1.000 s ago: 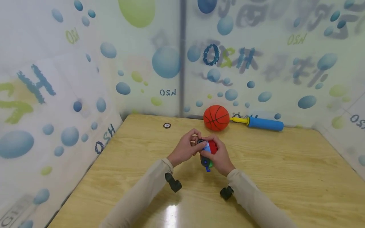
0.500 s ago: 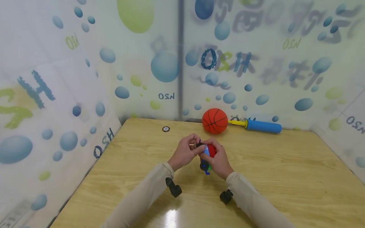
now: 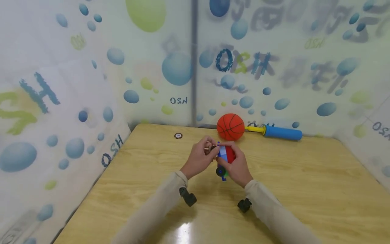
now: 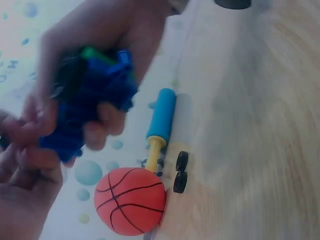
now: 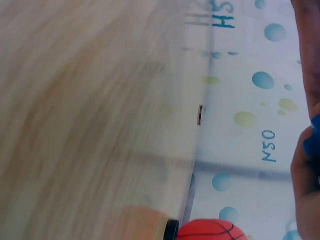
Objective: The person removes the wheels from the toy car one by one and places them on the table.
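Note:
In the head view, a small toy car [image 3: 223,154] with blue, light blue, red and green parts is held above the wooden table. My right hand [image 3: 239,166] grips its body from the right, thumb on the near side and fingers over the far side. My left hand [image 3: 197,159] pinches a black wheel [image 3: 214,148] at the car's far left corner; fingers partly cover it. Another black wheel [image 3: 220,171] shows at the near end. The left wrist view shows the car's blue underside [image 4: 95,95], blurred. Only a bit of the blue car [image 5: 312,140] appears in the right wrist view.
A red basketball [image 3: 230,127] sits at the table's back edge, beside a blue pump [image 3: 283,133] with a yellow end. A round chip [image 3: 178,136] lies back left. Two loose black wheels [image 4: 180,172] stand near the ball in the left wrist view. Printed walls enclose the table.
The toy car has turned slightly in my right hand, and a blue piece now shows at its far end. Both hands stay on it; the head view has shifted a little.

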The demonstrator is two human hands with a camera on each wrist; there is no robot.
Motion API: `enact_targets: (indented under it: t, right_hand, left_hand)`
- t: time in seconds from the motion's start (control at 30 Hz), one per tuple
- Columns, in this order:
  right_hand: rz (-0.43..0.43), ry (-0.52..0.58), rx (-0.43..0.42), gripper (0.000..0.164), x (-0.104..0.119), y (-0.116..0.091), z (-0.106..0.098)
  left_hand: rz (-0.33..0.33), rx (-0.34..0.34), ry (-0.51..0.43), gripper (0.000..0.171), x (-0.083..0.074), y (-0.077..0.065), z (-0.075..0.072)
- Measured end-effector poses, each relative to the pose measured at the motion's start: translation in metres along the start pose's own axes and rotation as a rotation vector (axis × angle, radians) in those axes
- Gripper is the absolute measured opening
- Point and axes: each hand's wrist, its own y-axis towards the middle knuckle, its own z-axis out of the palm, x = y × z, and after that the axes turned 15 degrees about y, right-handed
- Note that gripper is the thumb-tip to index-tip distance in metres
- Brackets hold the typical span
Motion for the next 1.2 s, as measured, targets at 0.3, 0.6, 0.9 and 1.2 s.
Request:
enact_targets:
  t: [0.3, 0.6, 0.9, 1.2]
  right_hand:
    - [0.039, 0.196, 0.018, 0.050, 0.008, 0.000, -0.026]
    - [0.033, 0.088, -0.100, 0.053, 0.018, -0.004, -0.049]
    - [0.061, 0.077, -0.137, 0.049, 0.016, -0.008, -0.064]
    - [0.092, 0.082, -0.122, 0.054, 0.013, -0.012, -0.070]
  left_hand:
    - [-0.181, 0.092, -0.122, 0.022, 0.018, 0.009, -0.014]
    - [-0.320, 0.332, -0.009, 0.031, 0.034, 0.025, -0.004]
    - [-0.350, 0.358, 0.164, 0.029, 0.054, 0.044, 0.010]
    - [-0.437, 0.314, 0.267, 0.019, 0.065, 0.063, 0.025]
